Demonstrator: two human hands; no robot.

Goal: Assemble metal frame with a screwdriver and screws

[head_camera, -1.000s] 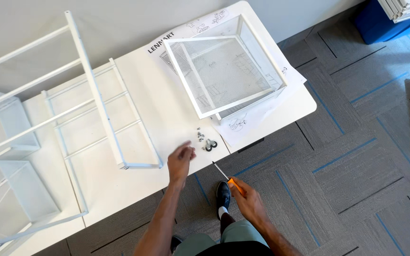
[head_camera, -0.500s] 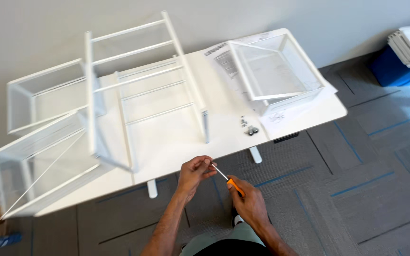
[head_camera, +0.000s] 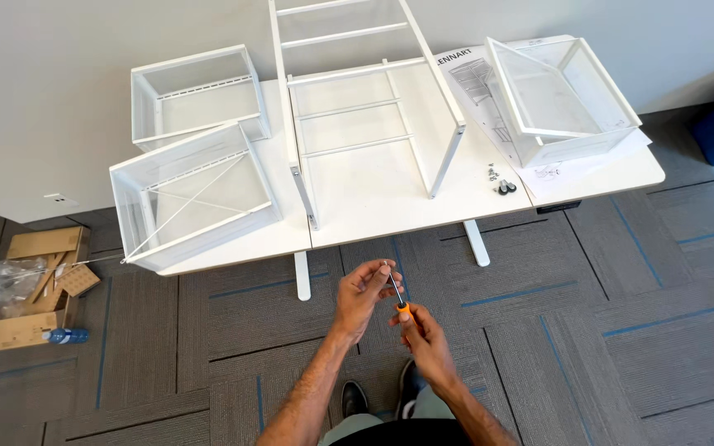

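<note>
While the white worktop (head_camera: 390, 206) edge lies well ahead, a slim orange-handled metal screwdriver (head_camera: 396, 295) is held over open grey carpet. Its handle is wrapped by the right hand (head_camera: 425, 339); its shaft tip is pinched by the left hand (head_camera: 363, 297). A white wire frame (head_camera: 365, 107) stands near the edge.

Bright, even overhead light; soft shadows below the counter (head_camera: 390, 206), ahead of the hands. Frame sharp throughout. Mild wide-angle bowing at edges. No glare noted.
</note>
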